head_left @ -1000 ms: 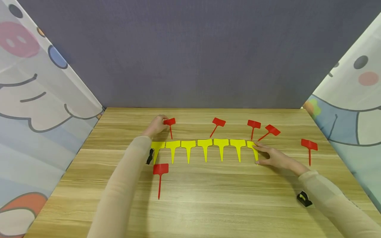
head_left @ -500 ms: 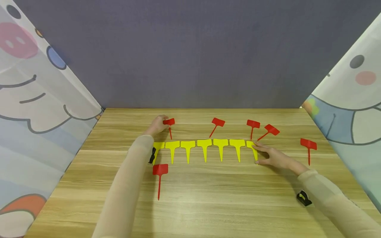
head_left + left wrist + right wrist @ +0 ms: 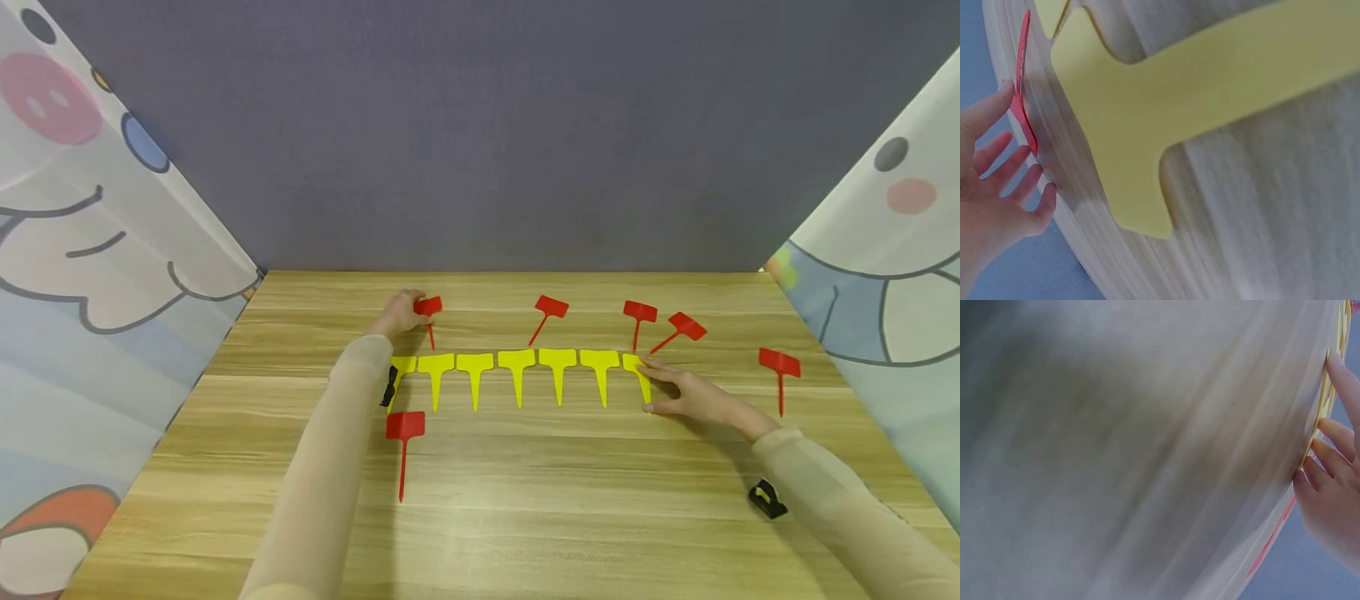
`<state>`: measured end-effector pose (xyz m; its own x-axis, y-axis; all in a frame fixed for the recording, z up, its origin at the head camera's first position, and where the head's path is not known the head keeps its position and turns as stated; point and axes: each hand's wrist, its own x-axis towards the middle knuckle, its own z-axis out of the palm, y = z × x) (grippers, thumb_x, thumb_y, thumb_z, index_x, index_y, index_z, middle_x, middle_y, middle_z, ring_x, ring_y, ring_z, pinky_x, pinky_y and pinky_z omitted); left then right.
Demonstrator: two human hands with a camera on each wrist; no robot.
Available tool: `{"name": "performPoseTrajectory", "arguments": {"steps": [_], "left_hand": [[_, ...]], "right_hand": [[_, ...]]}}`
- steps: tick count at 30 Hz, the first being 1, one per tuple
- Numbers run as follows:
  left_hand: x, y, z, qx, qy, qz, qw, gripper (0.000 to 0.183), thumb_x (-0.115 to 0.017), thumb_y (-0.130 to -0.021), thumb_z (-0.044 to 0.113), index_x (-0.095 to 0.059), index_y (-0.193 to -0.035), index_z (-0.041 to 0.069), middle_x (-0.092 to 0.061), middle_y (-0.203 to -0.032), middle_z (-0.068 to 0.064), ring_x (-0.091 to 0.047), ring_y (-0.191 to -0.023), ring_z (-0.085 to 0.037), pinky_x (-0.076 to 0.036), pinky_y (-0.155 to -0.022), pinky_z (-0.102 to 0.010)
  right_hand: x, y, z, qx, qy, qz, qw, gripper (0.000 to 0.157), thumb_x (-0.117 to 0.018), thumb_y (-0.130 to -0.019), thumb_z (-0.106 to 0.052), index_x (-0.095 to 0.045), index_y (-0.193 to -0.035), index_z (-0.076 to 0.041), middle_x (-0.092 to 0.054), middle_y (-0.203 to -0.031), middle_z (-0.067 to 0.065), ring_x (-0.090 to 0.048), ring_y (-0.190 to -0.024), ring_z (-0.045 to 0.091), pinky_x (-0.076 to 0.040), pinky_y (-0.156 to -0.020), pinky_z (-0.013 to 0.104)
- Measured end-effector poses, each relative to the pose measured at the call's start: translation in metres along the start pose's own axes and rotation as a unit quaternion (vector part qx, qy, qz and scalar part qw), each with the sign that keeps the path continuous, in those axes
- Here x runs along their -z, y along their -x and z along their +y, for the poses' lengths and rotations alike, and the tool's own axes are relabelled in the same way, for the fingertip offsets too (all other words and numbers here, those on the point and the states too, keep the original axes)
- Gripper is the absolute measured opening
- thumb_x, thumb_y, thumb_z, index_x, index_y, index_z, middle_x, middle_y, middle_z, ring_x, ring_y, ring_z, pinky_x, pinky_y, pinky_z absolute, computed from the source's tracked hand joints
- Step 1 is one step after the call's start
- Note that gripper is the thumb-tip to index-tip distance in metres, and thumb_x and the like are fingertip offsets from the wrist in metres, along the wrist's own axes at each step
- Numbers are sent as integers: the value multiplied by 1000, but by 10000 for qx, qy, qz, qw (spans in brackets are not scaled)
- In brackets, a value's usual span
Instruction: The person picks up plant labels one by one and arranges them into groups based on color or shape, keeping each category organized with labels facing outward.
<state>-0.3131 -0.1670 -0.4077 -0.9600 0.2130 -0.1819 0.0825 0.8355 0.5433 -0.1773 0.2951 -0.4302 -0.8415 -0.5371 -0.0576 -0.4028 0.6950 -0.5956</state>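
Observation:
My left hand touches a red T-shaped plant label lying at the back left. In the left wrist view its thumb lies on the red label, and the other fingers are spread, loosely bent, near one end of the label's head. My right hand rests over the rightmost yellow plant label, fingers near its head and thumb by its pointed tip. That label ends a side-by-side row of several yellow labels, stems toward me. In the right wrist view the fingertips touch a yellow edge.
More red labels lie behind the row, one red label lies far right, and another red label in front of the row's left end. A small black object shows beside the right sleeve. A grey panel stands behind the wooden table.
My left hand has shifted slightly right, its thumb now further along the red label's head. The right hand and the yellow row look unchanged.

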Motion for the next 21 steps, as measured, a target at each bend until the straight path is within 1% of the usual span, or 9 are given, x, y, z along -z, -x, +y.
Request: {"name": "performPoseTrajectory", "arguments": {"steps": [3,9,14,21], "left_hand": [[0,1,1,87,-115,-24,9999,57,-61,-83,11,-35,-131,-4,-35,-128,-24,-36,-114,-38,-34,-96,-44],[-1,1,1,259,-318,-96,9991,58,-59,-84,16,-33,-134,0,-30,-131,-22,-31,-114,-36,-32,-95,-47],[-1,1,1,314,-510,-134,9981,57,-57,-86,20,-34,-133,-1,-29,-132,-21,-30,-113,-36,-30,-95,-48],[-1,2,0,317,-625,-122,9975,55,-57,-86,21,-37,-130,-3,-28,-133,-21,-30,-114,-36,-29,-95,-48]], "right_hand": [[0,0,1,60,77,57,9999,68,-69,-75,-27,-42,-125,10,-28,-136,29,-26,-121,48,-27,-92,58],[1,0,0,48,63,37,10000,69,-69,-75,-27,-42,-126,10,-28,-136,28,-25,-122,48,-26,-92,58],[1,0,0,46,48,22,10000,69,-69,-75,-27,-41,-126,10,-27,-136,29,-24,-122,48,-25,-92,59],[0,0,1,16,45,20,10000,70,-69,-75,-27,-40,-127,10,-25,-136,30,-23,-121,50,-24,-92,60]]}}
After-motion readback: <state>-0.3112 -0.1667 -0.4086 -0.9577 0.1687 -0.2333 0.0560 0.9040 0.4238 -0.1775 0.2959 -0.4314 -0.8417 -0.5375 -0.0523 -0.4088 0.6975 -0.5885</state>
